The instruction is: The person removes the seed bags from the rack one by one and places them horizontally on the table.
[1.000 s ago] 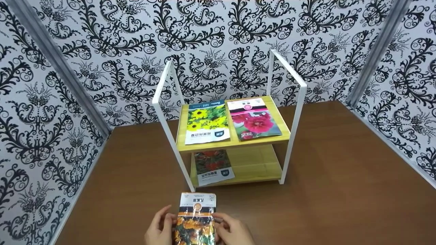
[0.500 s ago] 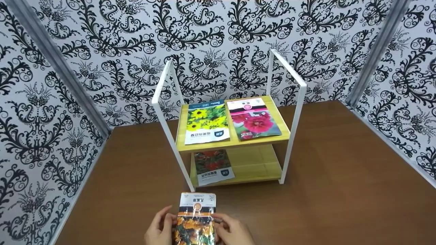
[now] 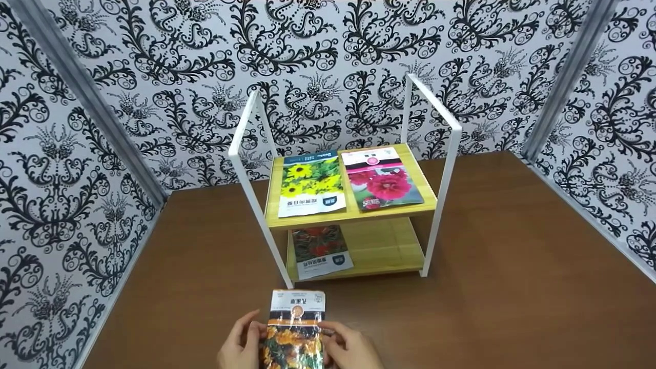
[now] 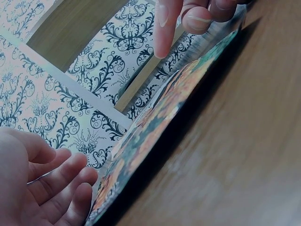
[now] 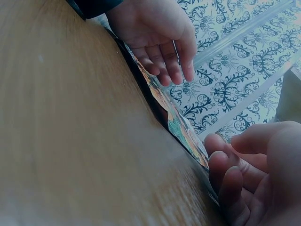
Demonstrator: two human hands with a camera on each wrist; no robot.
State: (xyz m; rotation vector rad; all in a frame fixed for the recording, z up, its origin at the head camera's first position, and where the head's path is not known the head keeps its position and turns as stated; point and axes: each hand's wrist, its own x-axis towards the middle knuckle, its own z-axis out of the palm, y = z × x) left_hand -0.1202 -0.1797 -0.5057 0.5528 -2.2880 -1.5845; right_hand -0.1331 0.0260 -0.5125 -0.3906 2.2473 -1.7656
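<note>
In the head view, a flower seed packet [image 3: 294, 333] with orange blooms lies on the brown table, in front of a small two-tier shelf [image 3: 353, 218]. At the packet's left edge is my left hand [image 3: 242, 341], its fingers relaxed and, in the left wrist view, close against that edge. Beside the opposite edge rests my right hand [image 3: 351, 346], fingers loosely bent; the right wrist view has its fingertips at the edge. Neither hand is plainly pinching the packet. The packet's lower end runs out of the head view.
The shelf's top tier carries a yellow-flower packet [image 3: 312, 184] and a pink-flower packet [image 3: 382, 179]. A red-flower packet [image 3: 322, 251] lies at the left of the lower tier. White uprights [image 3: 442, 200] frame the shelf. Patterned walls [image 3: 318, 61] enclose the table [image 3: 512, 256].
</note>
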